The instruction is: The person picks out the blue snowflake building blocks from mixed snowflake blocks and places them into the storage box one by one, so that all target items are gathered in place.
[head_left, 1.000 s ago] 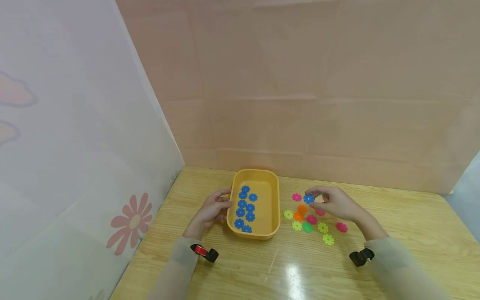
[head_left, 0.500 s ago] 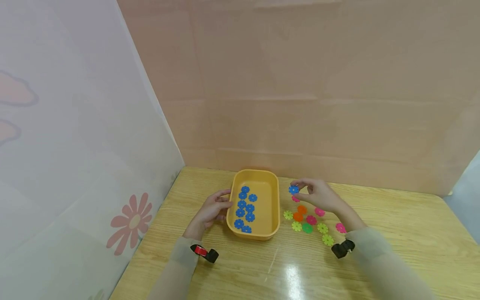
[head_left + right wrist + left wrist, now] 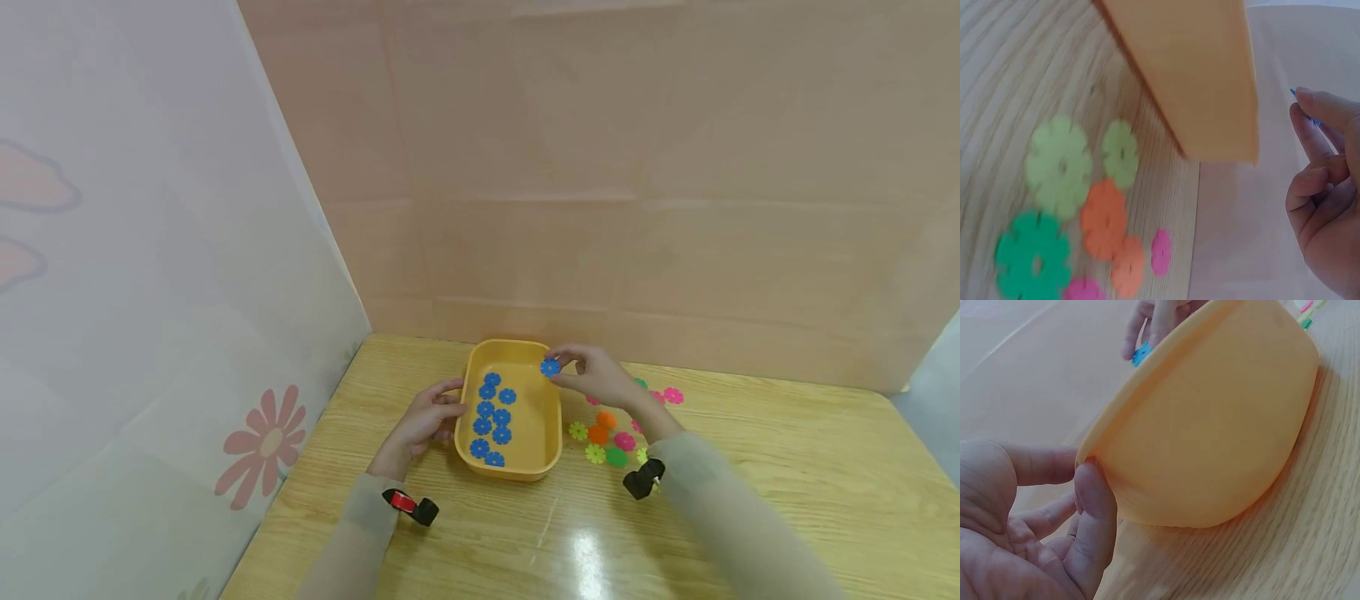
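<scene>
My left hand (image 3: 426,419) pinches the left rim of a yellow plastic tub (image 3: 1210,425) between thumb and fingers. Several blue notched discs (image 3: 486,409), shaped like little flowers, lie along the tub's left side. Over the tub's far right rim, my right hand (image 3: 596,377) holds one more blue notched disc (image 3: 551,367) by its edge. In the right wrist view that hand (image 3: 1329,169) has thumb and fingertips closed on the disc, of which only a sliver shows. The left wrist view shows the held disc (image 3: 1141,354) just past the rim.
Right of the tub, loose notched discs lie on the wooden table (image 3: 555,550): yellow-green (image 3: 1059,165), orange (image 3: 1104,219), green (image 3: 1034,256) and pink (image 3: 673,396). My right forearm passes above some of them. A beige backdrop (image 3: 525,167) stands behind, with a pale flower-printed wall (image 3: 150,333) at left.
My right hand has carried the blue disc leftward from above the loose discs to the tub's right rim. Pink and green discs behind it have come into view. The left hand stays on the tub.
</scene>
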Demonstrator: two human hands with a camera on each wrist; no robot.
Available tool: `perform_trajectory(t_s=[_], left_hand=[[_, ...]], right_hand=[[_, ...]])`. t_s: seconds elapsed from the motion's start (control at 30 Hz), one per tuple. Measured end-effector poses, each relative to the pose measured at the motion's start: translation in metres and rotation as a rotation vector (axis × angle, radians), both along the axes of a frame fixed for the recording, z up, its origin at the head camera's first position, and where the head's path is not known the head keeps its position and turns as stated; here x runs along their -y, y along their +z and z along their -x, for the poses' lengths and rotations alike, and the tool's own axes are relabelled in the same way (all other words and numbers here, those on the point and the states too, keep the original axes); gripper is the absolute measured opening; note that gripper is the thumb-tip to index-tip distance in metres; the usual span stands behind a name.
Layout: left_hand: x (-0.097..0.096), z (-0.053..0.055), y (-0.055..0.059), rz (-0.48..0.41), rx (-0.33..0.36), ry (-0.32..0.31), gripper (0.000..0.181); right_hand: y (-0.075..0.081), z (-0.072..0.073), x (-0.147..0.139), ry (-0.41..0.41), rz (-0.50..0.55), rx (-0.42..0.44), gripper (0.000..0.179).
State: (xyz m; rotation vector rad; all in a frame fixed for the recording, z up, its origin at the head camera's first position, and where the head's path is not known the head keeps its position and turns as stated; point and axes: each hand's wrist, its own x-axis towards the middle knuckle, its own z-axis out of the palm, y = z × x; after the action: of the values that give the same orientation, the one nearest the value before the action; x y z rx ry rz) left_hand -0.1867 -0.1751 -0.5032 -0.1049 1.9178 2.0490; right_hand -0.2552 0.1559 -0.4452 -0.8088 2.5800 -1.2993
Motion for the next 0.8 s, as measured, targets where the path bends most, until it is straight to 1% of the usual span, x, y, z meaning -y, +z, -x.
perform_trajectory(t_s=[0.13,0.33,0.47,0.6,0.8], left_hand=[[0.0,-0.001,0.0,0.008,0.006,0.002,0.056],[0.0,-0.001,0.0,0.015,-0.003,-0.001,0.056],[-0.001,-0.001,0.0,0.002,-0.002,-0.004,0.056],[-0.001,-0.001,-0.001,-0.008,0.006,0.0,0.057],[-0.002,-0.002,0.001,-0.019,0.007,-0.005,0.058]], right_hand=[[-0.001,0.005,0.015,0.009,0.025,0.018,0.034],[-0.003,0.011,0.036,0.005,0.032,0.035,0.035],[-0.006,0.013,0.047,0.003,0.045,0.041,0.033],[-0.009,0.015,0.056,0.001,0.066,0.063,0.036],[-0.015,0.018,0.068,-0.005,0.043,0.096,0.037]])
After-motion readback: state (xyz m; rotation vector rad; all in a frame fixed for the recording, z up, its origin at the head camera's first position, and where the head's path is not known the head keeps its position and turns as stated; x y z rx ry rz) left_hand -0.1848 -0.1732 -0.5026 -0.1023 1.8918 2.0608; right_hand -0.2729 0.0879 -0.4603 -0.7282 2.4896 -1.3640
